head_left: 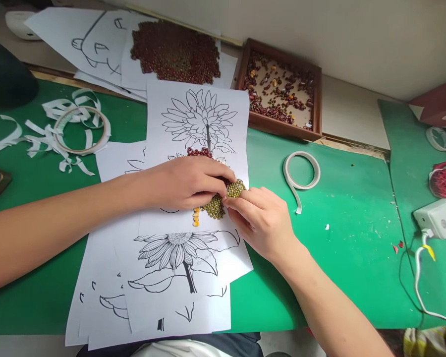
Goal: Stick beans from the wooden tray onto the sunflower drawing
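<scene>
A sheet of paper with flower line drawings (196, 116) lies under both hands, partly covered with beans. My left hand (193, 182) reaches across it from the left, its fingers bent down and closed beside a patch of green mung beans (213, 207). From the right, my right hand (265, 218) meets it, thumb and fingers pinched together at the edge of the same patch. What the fingertips hold is too small to make out. Red beans (198, 152) show just above my left hand, and a short row of yellow corn kernels (196, 217) sits below it.
A wooden tray (315, 116) of mixed beans stands at the back, right of a bean-covered sheet (176, 52). A tape roll (317, 173) lies on the right; another tape roll (106, 131) lies left among torn strips. More drawings (171, 307) lie underneath. A white plug (438, 218) is far right.
</scene>
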`<state>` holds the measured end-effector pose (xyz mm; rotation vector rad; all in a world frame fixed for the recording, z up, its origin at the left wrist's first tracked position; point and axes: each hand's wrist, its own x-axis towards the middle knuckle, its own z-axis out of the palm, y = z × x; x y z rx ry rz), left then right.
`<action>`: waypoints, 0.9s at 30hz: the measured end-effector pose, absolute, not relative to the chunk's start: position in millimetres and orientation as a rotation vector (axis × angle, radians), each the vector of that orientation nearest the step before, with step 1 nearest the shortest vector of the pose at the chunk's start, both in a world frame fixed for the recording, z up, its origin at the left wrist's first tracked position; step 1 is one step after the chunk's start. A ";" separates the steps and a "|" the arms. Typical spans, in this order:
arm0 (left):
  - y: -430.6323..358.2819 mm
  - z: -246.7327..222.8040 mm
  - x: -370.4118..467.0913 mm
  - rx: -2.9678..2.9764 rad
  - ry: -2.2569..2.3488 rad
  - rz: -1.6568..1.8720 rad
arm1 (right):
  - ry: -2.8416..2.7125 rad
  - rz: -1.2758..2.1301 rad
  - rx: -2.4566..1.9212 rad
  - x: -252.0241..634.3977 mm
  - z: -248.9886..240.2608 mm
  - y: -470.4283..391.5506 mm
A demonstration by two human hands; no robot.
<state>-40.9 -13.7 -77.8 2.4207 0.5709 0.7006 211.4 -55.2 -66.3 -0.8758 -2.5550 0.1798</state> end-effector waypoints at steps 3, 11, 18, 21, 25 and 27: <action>-13.4 -76.6 -40.7 2.439 0.568 0.684 | -2.611 0.210 -0.881 212.5 -60.9 -52.9; -12.7 -76.7 -40.6 2.428 0.568 0.683 | -2.723 0.270 -0.873 214.6 -47.5 -52.3; -13.3 -77.8 -39.6 2.368 0.592 0.720 | -2.728 0.180 -0.846 214.1 -46.6 -55.0; -12.4 -77.9 -40.3 2.386 0.585 0.688 | -2.730 0.177 -0.850 215.7 -45.6 -56.1; -11.2 -77.9 -40.5 2.406 0.567 0.681 | -2.739 0.200 -0.857 217.5 -45.1 -56.7; -11.2 -77.7 -40.5 2.425 0.558 0.681 | -2.737 0.208 -0.857 218.2 -45.3 -56.9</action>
